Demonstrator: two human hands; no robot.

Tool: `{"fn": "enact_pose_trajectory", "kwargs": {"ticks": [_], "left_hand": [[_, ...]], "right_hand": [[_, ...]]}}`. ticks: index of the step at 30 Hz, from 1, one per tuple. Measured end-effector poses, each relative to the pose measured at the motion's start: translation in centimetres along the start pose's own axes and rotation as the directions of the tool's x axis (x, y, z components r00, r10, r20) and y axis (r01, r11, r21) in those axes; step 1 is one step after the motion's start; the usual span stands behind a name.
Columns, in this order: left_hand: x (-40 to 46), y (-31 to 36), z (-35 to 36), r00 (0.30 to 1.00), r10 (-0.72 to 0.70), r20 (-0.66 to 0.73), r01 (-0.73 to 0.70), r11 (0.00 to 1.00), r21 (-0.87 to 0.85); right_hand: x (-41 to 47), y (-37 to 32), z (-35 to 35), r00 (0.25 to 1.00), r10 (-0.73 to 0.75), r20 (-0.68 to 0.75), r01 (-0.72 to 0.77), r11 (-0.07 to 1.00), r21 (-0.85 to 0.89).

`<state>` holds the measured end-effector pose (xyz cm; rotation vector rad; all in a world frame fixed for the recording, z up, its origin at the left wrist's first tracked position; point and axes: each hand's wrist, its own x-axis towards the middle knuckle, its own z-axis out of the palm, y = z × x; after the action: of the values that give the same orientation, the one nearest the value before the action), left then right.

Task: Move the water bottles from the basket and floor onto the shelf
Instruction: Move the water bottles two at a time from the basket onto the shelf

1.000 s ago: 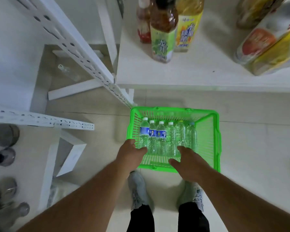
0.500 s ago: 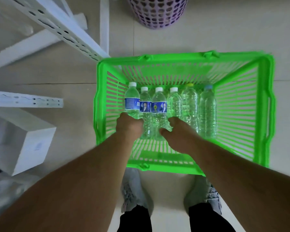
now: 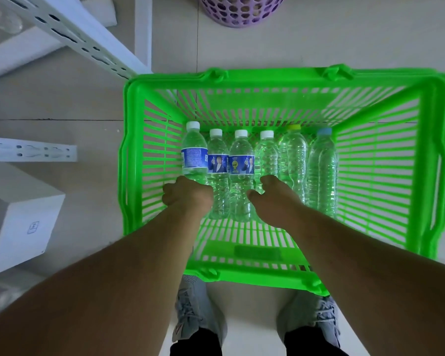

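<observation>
A bright green slatted basket (image 3: 437, 160) stands on the floor right below me. Several clear water bottles lie side by side on its bottom, caps pointing away. My left hand (image 3: 188, 196) is closed around the lower end of the leftmost bottle (image 3: 193, 152), which has a blue label and a white cap. My right hand (image 3: 272, 199) curls over the base of the fourth bottle (image 3: 267, 155), an unlabelled one with a white cap. Between them lie two blue-labelled bottles (image 3: 240, 160). Right of my hands lie a yellow-capped bottle (image 3: 294, 155) and a blue-capped bottle (image 3: 323, 165).
White perforated shelf posts (image 3: 70, 39) slant across the upper left, touching the basket's far left corner. A white box (image 3: 21, 222) sits on the floor at the left. A purple perforated basket (image 3: 242, 11) stands beyond the green one. My grey shoes (image 3: 195, 309) are just behind the basket.
The view has dropped closer to the basket; the shelf with drinks has left the frame. Both hands went from the near rim down onto the bottles and closed on them.
</observation>
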<state>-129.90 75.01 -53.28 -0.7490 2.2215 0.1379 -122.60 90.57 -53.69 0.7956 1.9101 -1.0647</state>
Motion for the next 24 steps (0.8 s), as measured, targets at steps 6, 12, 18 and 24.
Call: {"fn": "enact_pose_trajectory", "kwargs": {"ticks": [6,12,18,24], "left_hand": [[1.2,-0.4,0.9,0.999,0.044,0.004,-0.042,0.961,-0.274],[1.3,0.2,1.6,0.999,0.040,-0.002,-0.039,0.980,-0.198],[-0.4,-1.9,0.5,0.996,0.087,0.015,-0.069,0.870,-0.489],[-2.2,-4.0,-0.2,0.982,0.158,-0.103,-0.189,0.791,-0.583]], "right_hand": [[0.7,-0.6,0.4,0.999,0.006,0.052,-0.009,0.998,0.058],[1.4,-0.8,1.0,1.000,-0.019,0.003,0.019,0.998,0.064],[2.3,-3.6,1.1,0.998,-0.026,-0.059,0.038,0.976,0.213],[4.1,-8.9,3.0,0.996,-0.073,0.058,0.069,0.995,0.073]]}}
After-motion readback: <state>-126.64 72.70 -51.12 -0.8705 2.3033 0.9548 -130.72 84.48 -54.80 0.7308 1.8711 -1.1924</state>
